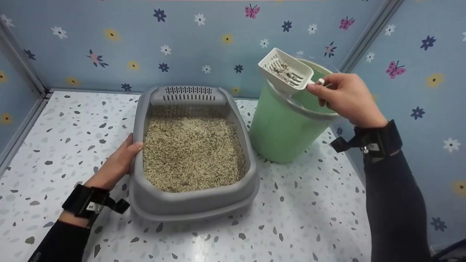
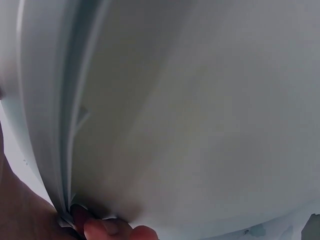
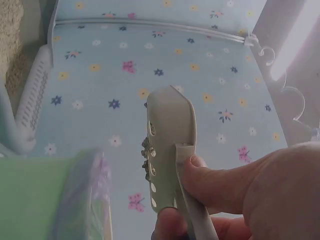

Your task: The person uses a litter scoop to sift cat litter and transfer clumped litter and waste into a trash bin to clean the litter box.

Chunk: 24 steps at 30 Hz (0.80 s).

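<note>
A grey litter box (image 1: pixel 193 203) filled with tan granular litter (image 1: pixel 193 149) sits on the speckled surface. My left hand (image 1: pixel 122 156) grips its left rim, thumb on top; in the left wrist view the fingertips (image 2: pixel 142 233) curl beneath the rim (image 2: pixel 45 100). My right hand (image 1: pixel 349 96) pinches the handle of a white slotted litter scoop (image 1: pixel 287 71), which holds several greyish clumps (image 1: pixel 287 74). The scoop is over the left rim of a green bin (image 1: pixel 287 127). In the right wrist view, bits poke through the slots of the scoop (image 3: pixel 172 120).
The bin stands right of the litter box, close to the back wall, with a clear liner (image 3: pixel 100 185) folded over its rim. Blue flowered panels (image 1: pixel 127 47) enclose the back and both sides. Each wrist wears a black strap with a camera (image 1: pixel 378 140).
</note>
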Each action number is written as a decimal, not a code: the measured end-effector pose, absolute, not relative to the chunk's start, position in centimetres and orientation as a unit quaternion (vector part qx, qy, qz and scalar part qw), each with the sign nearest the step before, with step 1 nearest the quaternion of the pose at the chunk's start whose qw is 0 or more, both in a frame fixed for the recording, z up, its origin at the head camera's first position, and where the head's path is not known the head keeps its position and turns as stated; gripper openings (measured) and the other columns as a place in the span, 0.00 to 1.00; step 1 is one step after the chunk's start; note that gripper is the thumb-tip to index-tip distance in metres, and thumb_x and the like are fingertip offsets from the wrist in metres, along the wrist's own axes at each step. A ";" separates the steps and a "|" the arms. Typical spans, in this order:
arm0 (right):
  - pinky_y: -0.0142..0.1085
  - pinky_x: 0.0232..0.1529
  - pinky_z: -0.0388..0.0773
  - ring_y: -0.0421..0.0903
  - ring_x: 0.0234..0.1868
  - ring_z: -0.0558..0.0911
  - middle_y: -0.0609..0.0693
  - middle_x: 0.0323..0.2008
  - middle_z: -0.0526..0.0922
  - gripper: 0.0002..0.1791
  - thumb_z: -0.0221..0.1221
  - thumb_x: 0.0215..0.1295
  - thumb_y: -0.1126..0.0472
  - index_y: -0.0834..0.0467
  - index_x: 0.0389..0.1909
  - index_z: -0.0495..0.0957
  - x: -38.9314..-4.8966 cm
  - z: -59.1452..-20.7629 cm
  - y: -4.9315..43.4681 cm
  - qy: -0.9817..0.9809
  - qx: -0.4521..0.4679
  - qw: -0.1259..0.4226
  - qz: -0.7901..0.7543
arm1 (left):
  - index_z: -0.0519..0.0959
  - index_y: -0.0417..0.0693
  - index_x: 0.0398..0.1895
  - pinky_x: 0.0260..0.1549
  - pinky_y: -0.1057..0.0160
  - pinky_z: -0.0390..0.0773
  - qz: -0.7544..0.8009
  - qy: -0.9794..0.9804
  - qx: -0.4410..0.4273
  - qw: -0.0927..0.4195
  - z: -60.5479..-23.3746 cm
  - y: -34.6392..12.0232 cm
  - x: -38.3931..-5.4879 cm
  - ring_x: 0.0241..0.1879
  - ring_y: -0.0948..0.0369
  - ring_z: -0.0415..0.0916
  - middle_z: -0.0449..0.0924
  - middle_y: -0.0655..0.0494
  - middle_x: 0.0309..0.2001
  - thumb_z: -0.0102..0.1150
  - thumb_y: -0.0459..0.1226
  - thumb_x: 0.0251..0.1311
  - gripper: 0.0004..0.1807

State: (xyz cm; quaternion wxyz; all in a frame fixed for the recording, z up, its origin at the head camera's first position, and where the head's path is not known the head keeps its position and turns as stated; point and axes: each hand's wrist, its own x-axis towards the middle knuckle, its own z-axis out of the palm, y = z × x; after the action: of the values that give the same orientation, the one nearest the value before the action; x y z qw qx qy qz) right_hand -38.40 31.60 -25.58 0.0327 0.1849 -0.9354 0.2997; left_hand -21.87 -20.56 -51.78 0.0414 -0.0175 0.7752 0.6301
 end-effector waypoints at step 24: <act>0.30 0.26 0.72 0.42 0.30 0.76 0.55 0.37 0.89 0.16 0.69 0.78 0.59 0.69 0.52 0.89 -42.0 -26.7 34.9 -0.957 0.161 0.069 0.233 | 0.30 0.66 0.93 0.56 0.47 0.83 0.632 0.774 -0.010 0.036 -51.8 -20.5 -21.9 0.73 0.29 0.68 0.41 0.27 0.88 0.39 0.64 0.84 0.47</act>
State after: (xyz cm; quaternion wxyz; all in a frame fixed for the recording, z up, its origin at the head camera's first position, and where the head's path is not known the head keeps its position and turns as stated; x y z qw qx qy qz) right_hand -41.96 34.92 -26.69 0.0686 0.1614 -0.9565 0.2329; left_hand -21.86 -20.49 -51.78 0.0364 -0.0100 0.7743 0.6317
